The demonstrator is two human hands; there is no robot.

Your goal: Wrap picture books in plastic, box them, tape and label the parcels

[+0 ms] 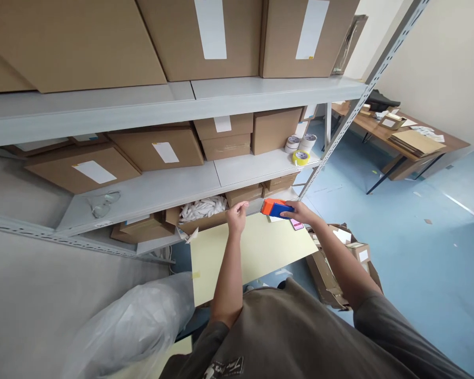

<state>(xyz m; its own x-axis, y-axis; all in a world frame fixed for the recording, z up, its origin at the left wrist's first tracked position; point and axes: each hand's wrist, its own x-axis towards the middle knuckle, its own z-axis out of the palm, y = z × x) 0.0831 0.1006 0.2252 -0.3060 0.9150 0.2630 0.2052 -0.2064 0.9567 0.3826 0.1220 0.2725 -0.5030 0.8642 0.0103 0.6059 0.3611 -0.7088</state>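
Observation:
My right hand point(298, 212) is closed on an orange and blue tape dispenser point(275, 208) above the far edge of a pale yellow table point(256, 247). My left hand point(237, 217) reaches toward an open cardboard box point(199, 220) full of white packets point(204, 207) on the low shelf. Its fingers are curled near the box's right end, and I cannot see anything in them. A small pink item point(296, 225) lies on the table just under my right hand.
Grey metal shelving point(237, 171) holds several labelled cardboard boxes and tape rolls point(300, 148). Safety glasses point(104, 203) lie on the middle shelf. A clear plastic bag point(134, 321) bulges at lower left. Flattened cartons point(339, 263) lie on the blue floor; a wooden desk point(411, 139) stands far right.

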